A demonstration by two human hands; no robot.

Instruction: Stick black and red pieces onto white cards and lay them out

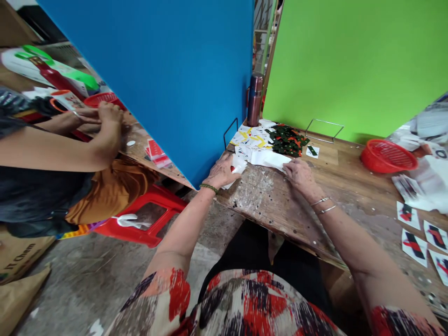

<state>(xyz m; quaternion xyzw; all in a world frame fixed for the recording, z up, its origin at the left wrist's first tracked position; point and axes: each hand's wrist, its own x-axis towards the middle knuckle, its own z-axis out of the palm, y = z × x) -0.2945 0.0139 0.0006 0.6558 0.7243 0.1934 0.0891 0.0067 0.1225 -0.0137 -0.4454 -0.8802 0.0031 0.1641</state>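
My left hand (222, 172) rests near the blue panel's lower corner, its thumb and fingers closed around white paper pieces (239, 164) with a bit of red showing. My right hand (300, 175) pinches the right end of a long white paper strip (269, 159), which stretches toward the left hand. Just beyond the strip lies a pile of white and yellow cards (252, 136). Beside it is a heap of dark green and orange pieces (289, 139). One white card with a green piece (312, 151) lies apart, to the right of the heap.
A blue panel (168, 70) and a green panel (350, 60) wall the wooden table (280, 205). A thermos flask (255, 100) stands in their corner. Rightward are a red basket (388, 156) and several cards (414, 246). A co-worker's arms (101, 135) are at left, near a red stool (147, 219).
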